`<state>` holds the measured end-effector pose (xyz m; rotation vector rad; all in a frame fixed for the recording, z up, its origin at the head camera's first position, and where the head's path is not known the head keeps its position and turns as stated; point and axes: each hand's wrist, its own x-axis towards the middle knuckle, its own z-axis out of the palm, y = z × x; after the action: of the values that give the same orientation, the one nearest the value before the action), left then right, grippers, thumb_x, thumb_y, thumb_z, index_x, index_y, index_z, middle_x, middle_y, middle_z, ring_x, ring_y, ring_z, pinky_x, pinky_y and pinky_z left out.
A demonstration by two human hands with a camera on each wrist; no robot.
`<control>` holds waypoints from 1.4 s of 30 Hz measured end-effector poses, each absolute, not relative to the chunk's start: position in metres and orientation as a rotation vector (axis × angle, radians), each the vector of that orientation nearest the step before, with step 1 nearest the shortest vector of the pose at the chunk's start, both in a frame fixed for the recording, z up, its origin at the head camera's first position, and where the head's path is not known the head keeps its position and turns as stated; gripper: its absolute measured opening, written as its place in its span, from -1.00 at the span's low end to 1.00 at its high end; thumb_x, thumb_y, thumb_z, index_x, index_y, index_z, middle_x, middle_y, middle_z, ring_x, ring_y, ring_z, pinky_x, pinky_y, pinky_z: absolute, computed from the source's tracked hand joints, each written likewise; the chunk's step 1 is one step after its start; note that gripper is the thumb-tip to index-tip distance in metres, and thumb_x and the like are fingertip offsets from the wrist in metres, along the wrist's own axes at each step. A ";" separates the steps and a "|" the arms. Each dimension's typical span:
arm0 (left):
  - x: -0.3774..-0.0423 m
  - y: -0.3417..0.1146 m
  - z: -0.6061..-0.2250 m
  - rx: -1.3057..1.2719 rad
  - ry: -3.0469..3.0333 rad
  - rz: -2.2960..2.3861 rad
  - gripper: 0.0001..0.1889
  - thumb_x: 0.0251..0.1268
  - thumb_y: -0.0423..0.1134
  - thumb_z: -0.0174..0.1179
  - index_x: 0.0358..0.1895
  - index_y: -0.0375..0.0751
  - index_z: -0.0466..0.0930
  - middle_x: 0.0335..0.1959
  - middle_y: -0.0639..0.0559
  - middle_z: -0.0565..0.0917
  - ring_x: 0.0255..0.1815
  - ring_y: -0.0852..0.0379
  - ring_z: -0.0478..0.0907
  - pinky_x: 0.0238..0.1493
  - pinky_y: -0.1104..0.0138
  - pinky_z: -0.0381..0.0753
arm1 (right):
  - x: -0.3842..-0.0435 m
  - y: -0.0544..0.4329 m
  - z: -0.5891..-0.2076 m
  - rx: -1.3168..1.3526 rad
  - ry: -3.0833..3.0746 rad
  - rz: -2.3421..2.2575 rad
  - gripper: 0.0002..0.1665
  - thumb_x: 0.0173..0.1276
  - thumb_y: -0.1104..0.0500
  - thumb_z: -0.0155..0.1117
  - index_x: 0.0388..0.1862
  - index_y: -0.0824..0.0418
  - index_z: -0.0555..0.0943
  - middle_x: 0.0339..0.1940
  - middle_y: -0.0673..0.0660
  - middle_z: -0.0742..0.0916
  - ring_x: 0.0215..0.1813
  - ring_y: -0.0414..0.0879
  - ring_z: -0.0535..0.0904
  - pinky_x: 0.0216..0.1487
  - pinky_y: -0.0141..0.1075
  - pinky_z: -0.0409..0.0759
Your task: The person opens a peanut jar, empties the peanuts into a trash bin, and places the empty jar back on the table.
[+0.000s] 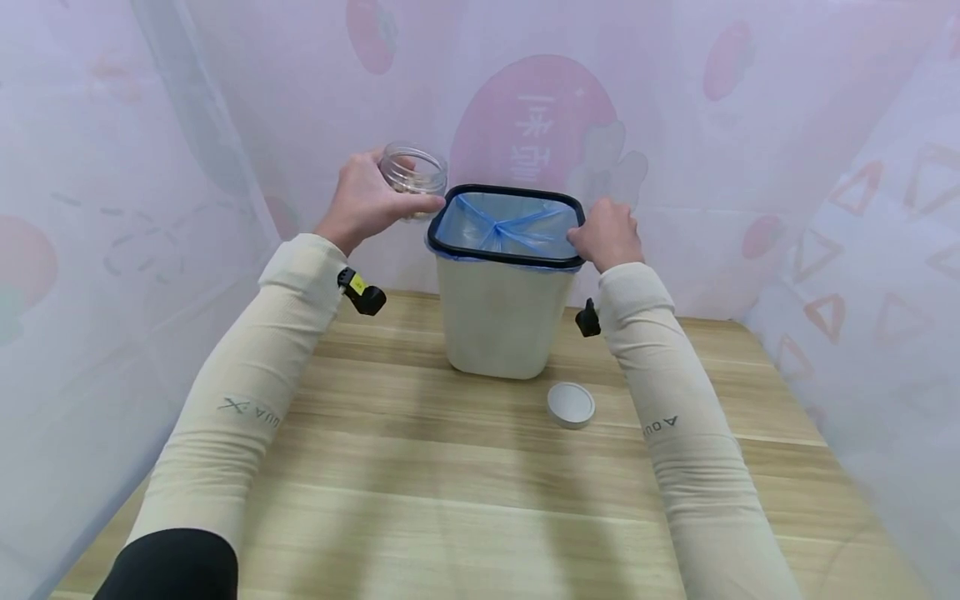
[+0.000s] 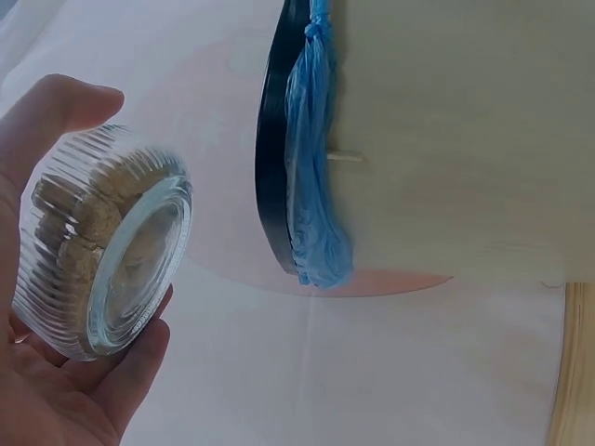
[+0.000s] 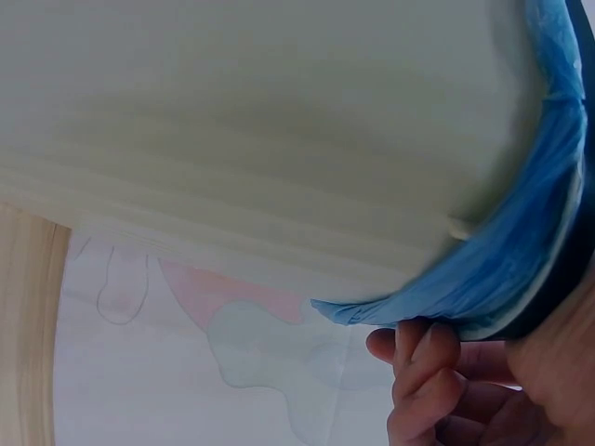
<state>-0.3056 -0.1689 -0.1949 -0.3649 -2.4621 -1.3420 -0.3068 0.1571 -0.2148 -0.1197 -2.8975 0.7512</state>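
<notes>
My left hand (image 1: 366, 202) holds a clear, ribbed jar (image 2: 104, 243) around its side. The jar has no lid on, and light brown chunks show through its wall. It is beside the left edge of a cream trash bin (image 1: 504, 317), close to rim height. A blue trash bag (image 1: 480, 225) lines the bin, gathered in folds across its mouth, with its edge turned out under the black rim ring (image 1: 510, 257). At the right rim my right hand (image 1: 609, 235) grips the edge, its fingers (image 3: 428, 358) curled beneath the bag's fold.
A round white lid (image 1: 571, 405) lies on the wooden table (image 1: 420, 492), in front of the bin and to its right. Behind the bin hangs a pale printed curtain (image 1: 300, 75), and similar sheets close off both sides.
</notes>
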 end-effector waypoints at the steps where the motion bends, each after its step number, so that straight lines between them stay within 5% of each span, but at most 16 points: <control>1: -0.306 -0.168 -0.194 -0.364 -2.466 -1.334 -0.18 0.00 0.06 0.64 0.31 -0.28 0.56 0.16 -0.18 0.72 -0.01 0.06 0.70 -0.15 0.41 0.70 | -0.307 0.157 -0.215 -0.116 -2.897 0.751 -0.65 0.58 0.03 0.20 -0.11 0.34 0.62 -0.20 0.23 0.66 -0.24 0.09 0.66 -0.25 -0.16 0.63; 31: -0.324 -0.147 -0.191 -0.382 -2.489 -1.002 -0.32 -0.02 -0.08 0.63 0.13 -0.27 0.52 0.09 -0.19 0.70 0.06 -0.07 0.66 0.16 0.17 0.69 | -0.310 0.160 -0.217 -0.122 -2.892 0.735 -0.63 0.59 0.03 0.19 -0.01 0.36 0.65 -0.13 0.26 0.69 -0.19 0.12 0.69 -0.20 -0.14 0.67; 42: -0.326 -0.143 -0.194 -0.440 -2.468 -0.901 -0.15 -0.08 -0.17 0.63 0.36 -0.34 0.48 0.21 -0.27 0.68 0.21 -0.16 0.61 0.33 0.08 0.62 | -0.310 0.159 -0.217 -0.117 -2.885 0.730 -0.65 0.58 0.04 0.20 -0.06 0.35 0.64 -0.17 0.24 0.67 -0.22 0.11 0.68 -0.22 -0.14 0.66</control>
<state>-0.3256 -0.1430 -0.1943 -0.4403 -2.4681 -0.9006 -0.3099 0.1592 -0.2167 -0.1173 -2.8848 0.7296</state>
